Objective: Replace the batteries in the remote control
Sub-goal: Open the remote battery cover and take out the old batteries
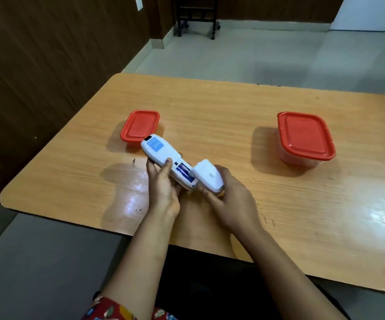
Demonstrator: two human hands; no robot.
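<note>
A white remote control point(158, 150) is held back side up over the table, with a blue label near its far end. My left hand point(164, 189) grips its near half, thumb on the back. The battery compartment is uncovered and blue batteries point(185, 172) lie inside it. My right hand point(229, 199) holds the white battery cover point(207, 175), lifted off and tilted just to the right of the compartment.
Two plastic containers with red lids stand on the wooden table point(210, 107): a small one point(140, 126) just beyond the remote's far end, a larger one point(304, 137) at the right. The table's left edge runs near a dark wooden wall.
</note>
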